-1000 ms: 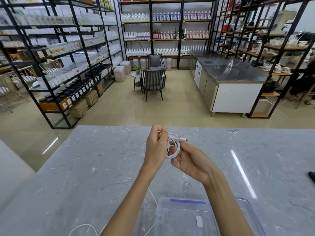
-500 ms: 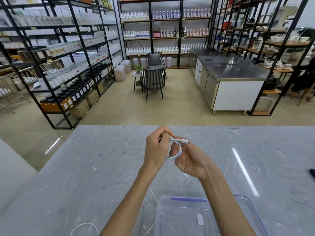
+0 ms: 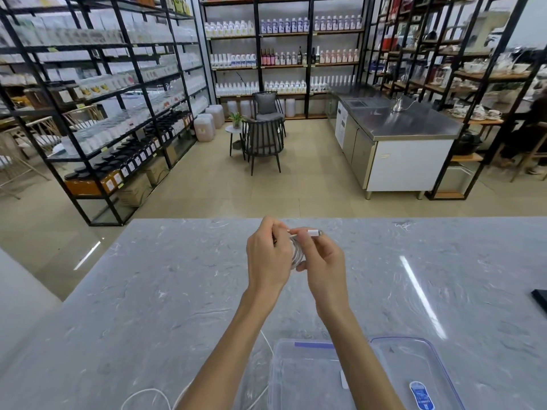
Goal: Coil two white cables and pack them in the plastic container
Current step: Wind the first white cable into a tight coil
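A coiled white cable point(image 3: 297, 252) hangs between both hands above the marble table point(image 3: 148, 306). My left hand point(image 3: 268, 255) pinches the cable's end at the top of the coil. My right hand point(image 3: 324, 261) grips the coil, and the white plug sticks out past its fingers to the right. A second white cable point(image 3: 154, 393) lies loose on the table at the near left and runs under my left forearm. The clear plastic container point(image 3: 299, 368) stands near the front edge under my right forearm, with its lid point(image 3: 414, 374) flat beside it on the right.
A dark flat object point(image 3: 540, 300) lies at the table's right edge. Beyond the table are a tiled floor, black shelving racks point(image 3: 97, 113) with bottles on the left and back, two dark chairs point(image 3: 263, 140) and a steel counter point(image 3: 396, 137).
The hands have turned the coil upright and drawn closer together. The plug now points right above my right hand's fingers. The view has shifted, so the lid shows.
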A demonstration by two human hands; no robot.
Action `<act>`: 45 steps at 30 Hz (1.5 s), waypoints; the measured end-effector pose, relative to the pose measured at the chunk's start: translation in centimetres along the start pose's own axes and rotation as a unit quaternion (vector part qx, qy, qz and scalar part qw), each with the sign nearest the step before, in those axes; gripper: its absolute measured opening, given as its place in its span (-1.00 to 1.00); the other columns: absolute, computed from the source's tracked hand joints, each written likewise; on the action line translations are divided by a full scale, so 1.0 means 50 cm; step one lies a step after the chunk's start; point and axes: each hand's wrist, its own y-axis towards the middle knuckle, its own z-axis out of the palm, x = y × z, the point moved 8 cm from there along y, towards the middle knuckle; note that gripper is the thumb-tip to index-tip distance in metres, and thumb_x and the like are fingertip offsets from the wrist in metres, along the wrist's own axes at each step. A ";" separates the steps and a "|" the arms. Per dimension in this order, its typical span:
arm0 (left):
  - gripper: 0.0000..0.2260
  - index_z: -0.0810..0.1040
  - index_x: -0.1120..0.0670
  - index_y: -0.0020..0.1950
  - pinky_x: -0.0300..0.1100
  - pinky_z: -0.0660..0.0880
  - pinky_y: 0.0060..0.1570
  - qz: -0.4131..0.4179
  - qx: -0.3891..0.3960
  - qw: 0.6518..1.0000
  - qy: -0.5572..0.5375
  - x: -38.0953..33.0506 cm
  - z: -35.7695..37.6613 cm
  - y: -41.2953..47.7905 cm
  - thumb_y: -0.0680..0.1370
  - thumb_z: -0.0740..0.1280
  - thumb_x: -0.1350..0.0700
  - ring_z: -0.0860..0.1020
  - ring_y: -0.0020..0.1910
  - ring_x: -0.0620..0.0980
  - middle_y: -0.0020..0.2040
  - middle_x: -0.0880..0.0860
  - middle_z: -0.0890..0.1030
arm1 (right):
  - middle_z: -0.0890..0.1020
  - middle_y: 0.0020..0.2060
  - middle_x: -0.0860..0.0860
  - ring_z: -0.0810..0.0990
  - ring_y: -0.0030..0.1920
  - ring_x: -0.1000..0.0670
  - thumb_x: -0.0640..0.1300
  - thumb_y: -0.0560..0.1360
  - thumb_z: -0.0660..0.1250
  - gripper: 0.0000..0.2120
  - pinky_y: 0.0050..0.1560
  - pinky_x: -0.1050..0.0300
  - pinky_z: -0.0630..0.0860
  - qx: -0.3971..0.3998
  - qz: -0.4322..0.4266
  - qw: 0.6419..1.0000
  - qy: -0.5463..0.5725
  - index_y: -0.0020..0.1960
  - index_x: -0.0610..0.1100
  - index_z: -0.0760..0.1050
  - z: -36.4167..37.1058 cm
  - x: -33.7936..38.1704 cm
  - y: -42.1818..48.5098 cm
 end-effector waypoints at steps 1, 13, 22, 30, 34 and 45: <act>-0.81 0.48 0.17 -0.20 -0.18 0.36 -0.43 0.001 0.004 1.000 -0.006 -0.003 0.001 0.002 0.59 0.18 0.21 0.45 -0.41 -0.07 -0.35 0.01 0.54 | 0.68 -0.25 0.00 0.60 -0.27 0.06 -0.10 0.59 0.32 -0.83 -0.34 0.23 0.51 -0.023 -0.021 0.999 -0.016 -0.10 -0.07 0.66 -0.010 0.006 0.001; -0.78 0.37 0.04 -0.29 -0.37 0.35 -0.45 -0.057 0.058 0.994 -0.078 0.008 0.031 -0.007 0.56 0.25 0.16 0.39 -0.49 -0.21 -0.47 -0.16 0.44 | 0.65 -0.40 0.07 0.54 -0.54 0.08 0.09 0.58 0.29 -0.68 -0.43 0.11 0.50 0.027 0.024 0.983 -0.181 -0.27 -0.05 0.57 -0.029 0.015 0.016; -0.80 0.44 0.08 -0.10 -0.37 0.34 -0.41 -0.013 0.102 0.995 0.015 0.004 0.027 0.004 0.66 0.09 0.13 0.46 -0.36 -0.24 -0.31 -0.08 0.51 | 0.67 -0.22 -0.01 0.56 -0.23 0.11 -0.25 0.57 0.31 -0.81 -0.24 0.24 0.39 0.222 0.198 0.954 -0.029 -0.10 -0.11 0.69 -0.009 -0.027 -0.002; -0.76 0.43 0.06 -0.10 -0.40 0.34 -0.37 0.010 0.129 0.991 0.013 -0.015 0.041 -0.011 0.69 0.06 0.11 0.46 -0.34 -0.25 -0.29 -0.10 0.50 | 0.67 -0.21 0.00 0.60 -0.19 0.03 -0.30 0.45 0.43 -0.87 -0.15 0.19 0.49 0.128 0.108 0.977 -0.135 -0.03 -0.14 0.60 -0.022 -0.015 0.009; -0.76 0.44 0.06 -0.10 -0.42 0.35 -0.37 -0.048 0.117 0.992 0.023 -0.001 0.040 -0.004 0.69 0.06 0.10 0.45 -0.34 -0.19 -0.30 -0.09 0.48 | 0.58 -0.03 0.12 0.57 -0.05 0.08 -0.19 0.42 0.49 -0.69 -0.11 0.19 0.49 -0.007 -0.065 0.952 -0.298 0.12 -0.01 0.54 -0.033 0.029 -0.009; -0.71 0.47 0.05 -0.16 -0.36 0.35 -0.39 -0.064 0.064 0.992 -0.091 -0.032 0.029 -0.010 0.69 0.07 0.11 0.41 -0.43 -0.20 -0.32 -0.03 0.51 | 0.60 -0.12 0.17 0.55 -0.12 0.07 -0.22 0.56 0.37 -0.93 -0.06 0.08 0.47 -0.129 -0.285 0.897 -0.311 -0.01 -0.09 0.51 -0.030 0.101 -0.045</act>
